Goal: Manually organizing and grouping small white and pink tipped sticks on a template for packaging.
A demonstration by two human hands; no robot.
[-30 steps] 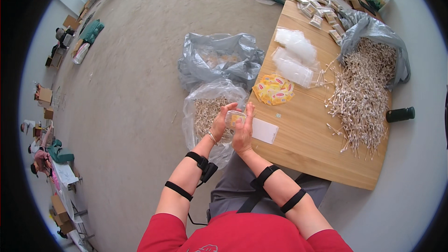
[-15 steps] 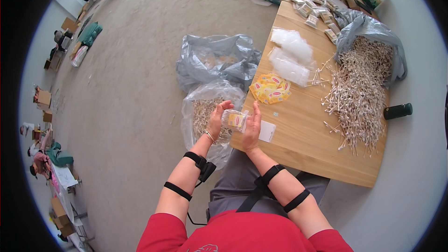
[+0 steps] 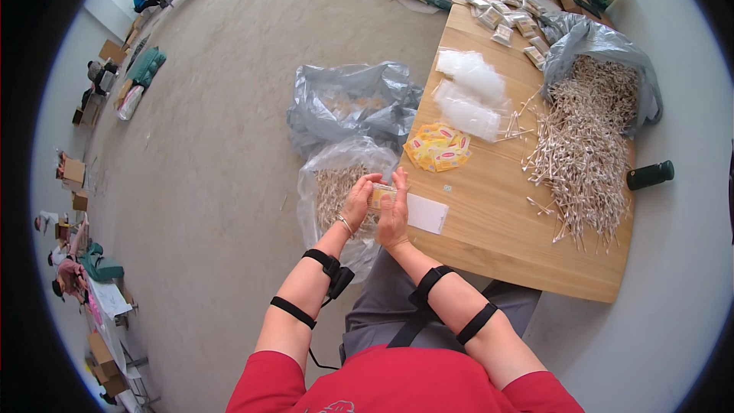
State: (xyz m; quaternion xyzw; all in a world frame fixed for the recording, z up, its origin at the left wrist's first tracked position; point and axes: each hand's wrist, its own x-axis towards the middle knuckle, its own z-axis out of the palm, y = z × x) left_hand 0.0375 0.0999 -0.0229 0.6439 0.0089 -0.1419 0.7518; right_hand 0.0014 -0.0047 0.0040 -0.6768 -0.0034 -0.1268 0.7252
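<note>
A small clear packet of cotton swabs [image 3: 380, 195] with a yellow label inside is pressed between my hands, just off the table's near left corner. My left hand [image 3: 357, 205] is closed round its left side. My right hand [image 3: 394, 216] grips the other side, its thumb over the packet's face and its fingers upright. The two hands cover much of the packet. Right beside my right hand lies a white card [image 3: 428, 214] on the table. Beyond it is a heap of yellow labels [image 3: 438, 147].
Loose cotton swabs [image 3: 585, 153] spill from a grey bag [image 3: 646, 80] on the wooden table [image 3: 505, 237]. Empty clear bags [image 3: 470, 99], filled packets [image 3: 505, 19] and a dark green bottle [image 3: 650, 175] lie around. An open clear sack [image 3: 310, 183] stands on the floor, left of the table.
My right hand has moved left against the packet, and both hands have closed in on it. More of the white card now shows.
</note>
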